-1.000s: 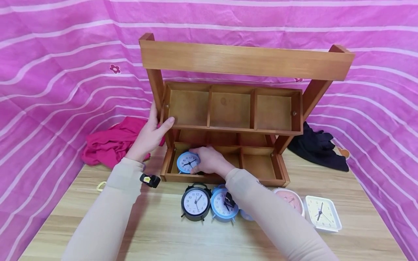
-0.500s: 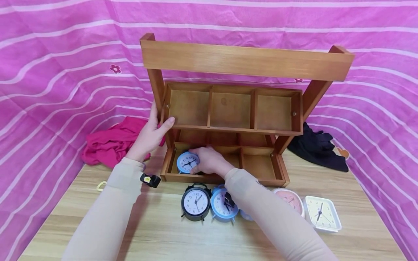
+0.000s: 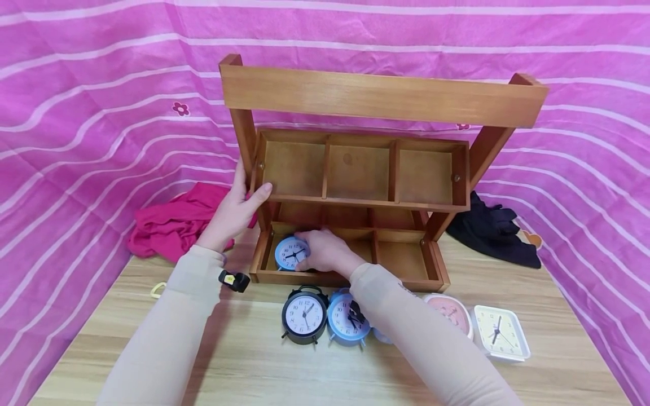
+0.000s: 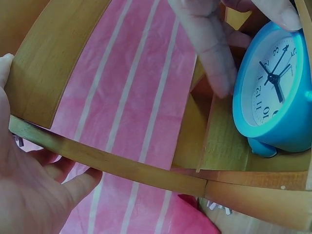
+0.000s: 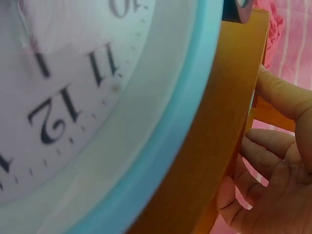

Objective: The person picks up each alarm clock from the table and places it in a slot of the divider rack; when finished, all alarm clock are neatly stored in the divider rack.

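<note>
A blue alarm clock [image 3: 291, 253] stands tilted back in the left compartment of the wooden rack's [image 3: 383, 97] lower tier. My right hand [image 3: 327, 250] grips it by its right side, with the thumb on the rim by the face. The left wrist view shows the same clock [image 4: 273, 80] close up, with a finger beside it. At the left end of the upper tier, my left hand [image 3: 231, 211] holds the rack, thumb in front. Its fingers [image 4: 83, 185] wrap the side post from behind in the left wrist view. Another blue clock [image 5: 161, 146] fills much of the right wrist view.
Before the rack stand a black alarm clock [image 3: 304, 314], a blue one [image 3: 346, 322], a round pink-faced clock [image 3: 449, 313] and a square white clock [image 3: 501, 332]. My right forearm hides part of this row. Red cloth [image 3: 175, 223] and black cloth [image 3: 492, 231] flank the rack.
</note>
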{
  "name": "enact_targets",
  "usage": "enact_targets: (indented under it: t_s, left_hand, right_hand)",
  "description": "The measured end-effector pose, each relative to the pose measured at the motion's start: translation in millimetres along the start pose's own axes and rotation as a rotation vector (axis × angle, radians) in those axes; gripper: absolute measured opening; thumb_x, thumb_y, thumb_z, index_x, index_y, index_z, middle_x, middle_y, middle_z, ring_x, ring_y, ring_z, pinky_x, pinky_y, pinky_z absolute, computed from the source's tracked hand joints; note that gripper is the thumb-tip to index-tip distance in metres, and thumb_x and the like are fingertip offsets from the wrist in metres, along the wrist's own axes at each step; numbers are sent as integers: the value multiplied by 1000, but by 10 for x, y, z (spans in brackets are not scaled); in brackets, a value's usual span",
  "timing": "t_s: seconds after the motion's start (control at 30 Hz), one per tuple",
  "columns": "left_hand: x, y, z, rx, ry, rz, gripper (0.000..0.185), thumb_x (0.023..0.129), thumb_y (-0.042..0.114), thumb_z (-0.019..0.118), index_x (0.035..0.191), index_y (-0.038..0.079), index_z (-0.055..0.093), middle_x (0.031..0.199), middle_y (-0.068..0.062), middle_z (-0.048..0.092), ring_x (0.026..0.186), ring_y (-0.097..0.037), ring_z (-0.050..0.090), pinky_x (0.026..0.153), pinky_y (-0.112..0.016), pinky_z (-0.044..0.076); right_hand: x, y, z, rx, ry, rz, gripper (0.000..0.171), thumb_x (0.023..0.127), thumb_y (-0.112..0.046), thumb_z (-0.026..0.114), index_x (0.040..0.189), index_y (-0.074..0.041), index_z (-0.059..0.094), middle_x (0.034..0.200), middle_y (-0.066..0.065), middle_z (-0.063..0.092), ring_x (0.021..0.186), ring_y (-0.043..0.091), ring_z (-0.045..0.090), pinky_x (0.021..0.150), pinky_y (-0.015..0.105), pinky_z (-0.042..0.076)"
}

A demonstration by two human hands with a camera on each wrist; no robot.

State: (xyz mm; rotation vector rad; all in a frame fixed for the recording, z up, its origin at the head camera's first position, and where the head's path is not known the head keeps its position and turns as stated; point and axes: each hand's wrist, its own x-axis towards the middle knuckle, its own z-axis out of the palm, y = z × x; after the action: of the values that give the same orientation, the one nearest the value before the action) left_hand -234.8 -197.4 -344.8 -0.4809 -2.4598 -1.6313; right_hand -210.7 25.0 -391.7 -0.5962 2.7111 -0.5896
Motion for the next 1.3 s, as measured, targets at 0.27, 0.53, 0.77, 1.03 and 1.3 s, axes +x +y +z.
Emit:
enact_targets:
  t_s: [0.27, 0.53, 0.77, 1.03, 1.3]
  left_hand:
    - [-10, -17, -30, -11, -6, -11, 91, 104, 37, 62, 164, 49, -6, 174, 3, 12, 158, -31, 22, 120, -68, 25]
    - [-20, 26, -93, -40, -1, -2, 93, 104, 29, 63, 167, 38, -4, 174, -2, 12, 157, -30, 21, 125, -61, 21]
    - [-77, 134, -99, -2, -14, -19, 93, 105, 29, 61, 167, 36, -8, 175, -3, 9, 158, -32, 20, 125, -63, 20]
    - [-26, -40, -111, 11, -8, 2, 94, 105, 29, 62, 167, 37, -9, 175, -2, 8, 158, -32, 19, 125, -63, 19]
    - [-46, 137, -26, -2, -22, 6, 94, 105, 31, 63, 167, 40, -7, 175, -1, 10, 158, -30, 20, 124, -62, 23]
  right_hand:
    - [-75, -28, -98, 24, 98, -71, 73, 89, -36, 84, 154, -20, 55, 146, 3, 62, 129, 24, 61, 107, 44, 53]
    - [-274, -213, -234, -38, 204, -207, 66, 92, -39, 80, 151, -20, 58, 147, -1, 62, 130, 23, 60, 105, 41, 54]
    - [-576, -402, -303, -142, 273, -316, 70, 91, -44, 79, 152, -21, 57, 150, 2, 59, 131, 28, 57, 105, 46, 53]
    - [-871, -497, -238, -179, 212, -314, 72, 87, -48, 81, 151, -24, 58, 150, 1, 59, 129, 28, 58, 103, 51, 52]
    - [-1087, -409, -81, -172, 150, -182, 82, 83, -55, 83, 154, -25, 54, 151, 5, 57, 131, 33, 56, 101, 62, 50]
